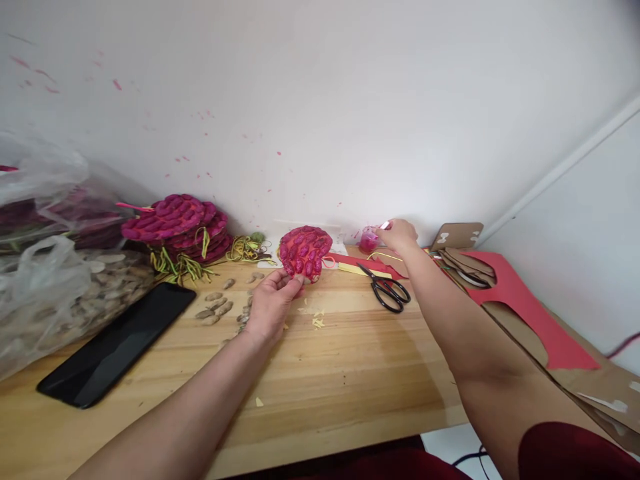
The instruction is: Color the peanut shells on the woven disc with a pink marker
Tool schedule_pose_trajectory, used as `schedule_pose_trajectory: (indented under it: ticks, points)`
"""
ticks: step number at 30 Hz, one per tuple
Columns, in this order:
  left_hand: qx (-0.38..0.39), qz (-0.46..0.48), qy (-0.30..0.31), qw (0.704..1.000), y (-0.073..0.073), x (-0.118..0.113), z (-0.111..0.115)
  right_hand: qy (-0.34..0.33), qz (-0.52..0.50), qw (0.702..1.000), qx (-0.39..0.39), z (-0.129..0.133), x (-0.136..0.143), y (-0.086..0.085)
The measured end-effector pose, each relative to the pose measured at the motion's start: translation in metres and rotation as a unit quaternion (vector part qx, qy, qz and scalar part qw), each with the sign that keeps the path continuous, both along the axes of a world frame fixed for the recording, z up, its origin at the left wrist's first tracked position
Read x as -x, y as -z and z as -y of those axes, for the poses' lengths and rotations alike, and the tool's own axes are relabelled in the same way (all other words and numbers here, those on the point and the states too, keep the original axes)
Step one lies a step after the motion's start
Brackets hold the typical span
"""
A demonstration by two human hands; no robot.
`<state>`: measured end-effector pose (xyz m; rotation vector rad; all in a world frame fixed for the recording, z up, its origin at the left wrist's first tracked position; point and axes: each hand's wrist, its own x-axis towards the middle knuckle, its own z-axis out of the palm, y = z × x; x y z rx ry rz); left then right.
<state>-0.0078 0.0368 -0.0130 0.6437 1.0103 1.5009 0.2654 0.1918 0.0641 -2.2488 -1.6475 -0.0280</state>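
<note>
Pinched at its lower edge, a round red disc (304, 250) covered in magenta-painted peanuts is held up by my left hand (275, 297). My right hand (401, 235) is reached out to a small clear jar of pink paint (369, 241) near the wall. Its fingers are closed on what looks like a paintbrush (385, 225); only a short white piece shows, and its tip is hidden. Black-handled scissors (391, 292) lie below the right hand. Several unpainted peanuts (216, 309) are left of my left hand.
Stacked magenta peanut discs (180, 227) with yellow-green strings stand at the back left. A bag of peanuts (75, 300) and a black phone (120, 343) are at the left. Red cut-out card (530, 307) and cardboard (457, 235) lie right. Yellow scraps (319, 321) dot the table.
</note>
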Motion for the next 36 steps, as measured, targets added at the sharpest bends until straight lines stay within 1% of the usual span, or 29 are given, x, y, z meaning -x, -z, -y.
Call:
schedule_pose_trajectory:
  ticks: [3,6,10,12,13,15,17,19,21,23,26,28,31,36]
  points:
    - [0.0,-0.009,0.0,1.0,0.001,0.0,-0.001,-0.005,-0.01,1.0,-0.007,0.0,0.001,-0.001]
    - [-0.001,-0.007,0.001,1.0,0.001,0.0,-0.001,-0.006,-0.028,0.999,-0.026,0.004,0.002,-0.007]
    - [0.0,-0.001,0.002,1.0,-0.002,0.0,0.0,-0.007,-0.054,0.995,-0.087,0.02,0.002,-0.015]
    - [0.006,0.005,0.005,1.0,-0.004,0.0,0.001,-0.023,-0.097,0.985,-0.139,0.035,0.004,-0.015]
    - [0.01,0.009,0.007,1.0,-0.005,0.0,0.001,-0.044,-0.142,0.973,-0.176,0.044,0.007,-0.013]
    - [0.013,0.013,0.007,1.0,-0.007,0.0,0.002,-0.118,-0.252,0.931,-0.238,0.067,0.017,-0.008]
    - [0.012,0.011,0.005,1.0,-0.008,0.0,0.002,-0.203,-0.344,0.884,-0.244,0.093,0.031,0.0]
    - [0.01,0.008,0.0,1.0,-0.009,0.0,0.003,-0.266,-0.378,0.857,-0.227,0.12,0.049,0.006]
    - [0.009,0.006,-0.002,1.0,-0.01,0.001,0.004,-0.306,-0.362,0.853,-0.218,0.144,0.067,0.011]
    - [0.002,-0.003,-0.001,1.0,-0.01,0.001,0.005,-0.331,-0.31,0.861,-0.23,0.164,0.081,0.013]
    - [-0.017,-0.023,-0.002,1.0,-0.01,0.001,0.006,-0.364,-0.241,0.856,-0.278,0.18,0.091,0.018]
    - [-0.024,-0.032,-0.005,0.999,-0.01,0.001,0.006,-0.386,-0.202,0.847,-0.305,0.182,0.093,0.023]
    - [-0.018,-0.03,-0.011,0.999,-0.01,0.001,0.007,-0.413,-0.161,0.837,-0.321,0.18,0.091,0.031]
    - [-0.011,-0.027,-0.012,0.999,-0.009,0.0,0.007,-0.432,-0.144,0.828,-0.327,0.176,0.09,0.038]
